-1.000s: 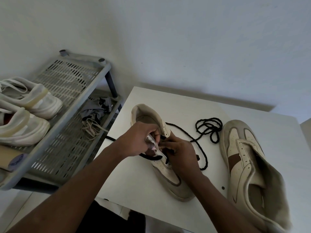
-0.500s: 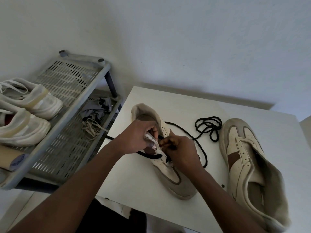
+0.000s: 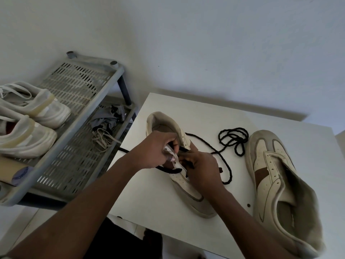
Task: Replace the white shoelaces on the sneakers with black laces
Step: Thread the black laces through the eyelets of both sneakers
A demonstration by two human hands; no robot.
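Note:
A cream sneaker [image 3: 188, 191] lies on the white table [image 3: 149, 195], toe toward me. My left hand [image 3: 155, 152] grips its eyelet flap near the tongue. My right hand [image 3: 201, 169] pinches a black lace [image 3: 169, 170] at the eyelets; that lace crosses the shoe and runs off the table's left edge. A second black lace [image 3: 233, 139] lies coiled between the two shoes, one strand trailing down beside my right hand. The other cream and brown sneaker [image 3: 276, 184] lies at the right, without a lace, its tongue flopped open.
A grey slotted shoe rack [image 3: 78, 113] stands left of the table. Two white sneakers [image 3: 28, 124] sit on its top shelf. A pale lace bundle [image 3: 104, 139] and a grey cloth [image 3: 106, 120] lie on the lower shelf. A plain wall is behind.
Both hands have stayed on the left sneaker, with small finger movements at the eyelets. The right hand has shifted slightly toward the tongue. Nothing else has moved.

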